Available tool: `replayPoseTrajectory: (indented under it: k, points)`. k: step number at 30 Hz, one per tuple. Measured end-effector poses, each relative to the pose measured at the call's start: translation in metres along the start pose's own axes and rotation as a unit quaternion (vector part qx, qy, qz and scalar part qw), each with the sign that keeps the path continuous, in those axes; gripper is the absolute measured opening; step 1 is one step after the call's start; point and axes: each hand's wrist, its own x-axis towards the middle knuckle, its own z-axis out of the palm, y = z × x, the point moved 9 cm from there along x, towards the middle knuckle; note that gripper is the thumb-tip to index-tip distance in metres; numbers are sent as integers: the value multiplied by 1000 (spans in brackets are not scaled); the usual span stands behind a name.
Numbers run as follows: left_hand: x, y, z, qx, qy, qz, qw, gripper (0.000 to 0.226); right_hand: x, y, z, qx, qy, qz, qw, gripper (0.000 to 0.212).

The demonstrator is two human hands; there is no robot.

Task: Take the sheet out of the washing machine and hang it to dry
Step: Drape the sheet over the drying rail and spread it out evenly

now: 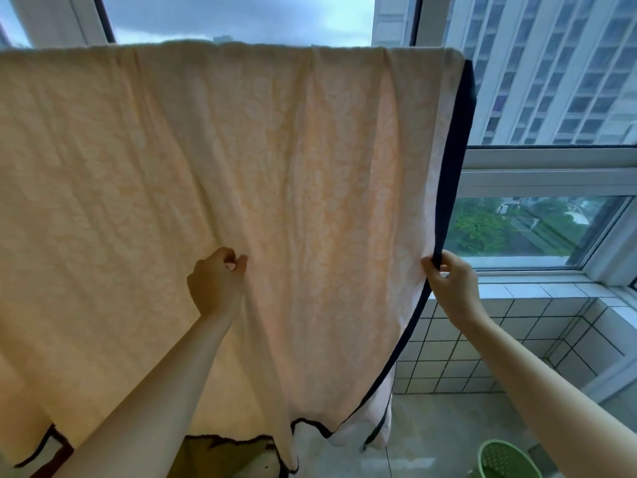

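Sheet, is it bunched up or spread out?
Spread out: the sheet hangs wide from its top edge, left hand and right hand holding it flat.

Peach sheet draped over a high support, top fold running straight across. I can't see the bar itself. Pale floor below, green basket standing on it at lower right.

Both arms raised, forearms bare — left hand pinches the sheet mid-panel, right hand pinches its edge.
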Motion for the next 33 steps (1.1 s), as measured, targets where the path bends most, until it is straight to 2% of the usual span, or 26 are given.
replayPoseTrajectory:
  k: [4,7,9,12,13,16,18,20,22,24,27,30,33]
  points:
    - [-1,23,-17,-70,39,11,997,15,16,-29,-3,86,-56,-37,994,29]
    - [4,69,-37,-106,87,77,988,26,41,-53,-18,150,-44,-43,987,42]
    - [2,109,-45,-117,105,147,977,31,59,-71,-30,141,-21,-58,988,38]
    - [-5,161,-41,-92,98,211,968,48,81,-92,-39,149,-13,-66,987,11]
    - [-6,174,-38,-80,98,218,968,54,87,-96,-41,178,-16,-61,982,8]
    - [2,191,-37,-89,119,187,971,68,103,-101,-42,266,-35,-48,962,27]
    - [15,190,-42,-118,144,136,973,71,110,-110,-44,254,-34,-74,964,29]
    - [28,190,-46,-119,151,112,975,56,117,-121,-52,200,-9,-122,972,20]
    - [35,197,-51,-81,168,137,973,28,122,-128,-59,178,14,-151,972,13]
    - [41,203,-60,-80,189,153,967,14,127,-129,-64,175,30,-160,971,18]
    - [50,215,-77,-118,222,163,954,14,138,-131,-67,177,45,-167,969,31]
    - [61,232,-92,-144,249,180,941,20,153,-133,-64,170,39,-164,971,30]
    - [72,245,-105,-145,281,188,930,23,166,-126,-50,149,12,-138,979,46]
